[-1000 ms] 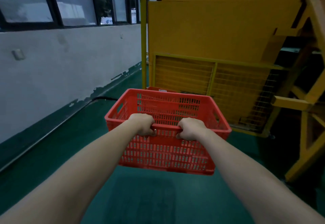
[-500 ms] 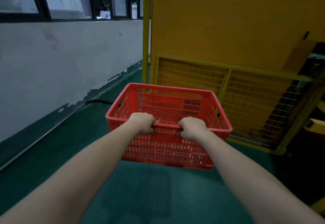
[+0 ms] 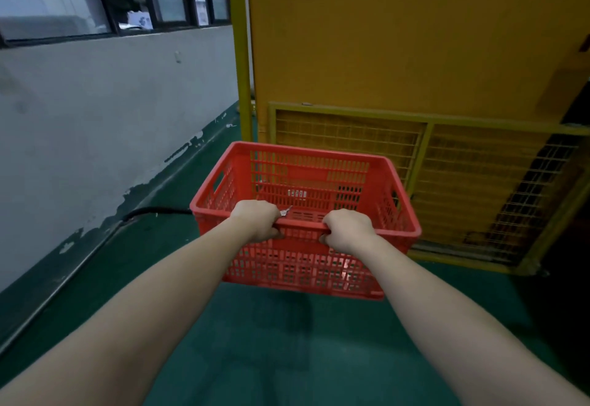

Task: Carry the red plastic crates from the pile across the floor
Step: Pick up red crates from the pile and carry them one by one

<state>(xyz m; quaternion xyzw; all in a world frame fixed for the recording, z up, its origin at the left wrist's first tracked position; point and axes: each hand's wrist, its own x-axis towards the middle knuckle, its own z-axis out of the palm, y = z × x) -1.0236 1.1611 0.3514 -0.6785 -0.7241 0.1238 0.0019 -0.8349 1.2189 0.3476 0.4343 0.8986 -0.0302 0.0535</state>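
Two hands, left hand (image 3: 257,220) and right hand (image 3: 346,230), are gripping one red crate (image 3: 306,182) by its near rim, above the green floor (image 3: 255,342). Just beyond the grip, one yellow mesh panel (image 3: 479,182) is blocking the way; one black cable (image 3: 153,212) is lying leftward.

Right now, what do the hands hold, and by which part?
Both hold the red crate by its near rim: left hand, right hand.

Green floor (image 3: 255,342), black cable (image 3: 153,211) at its left edge, yellow mesh frame (image 3: 479,182) farther back
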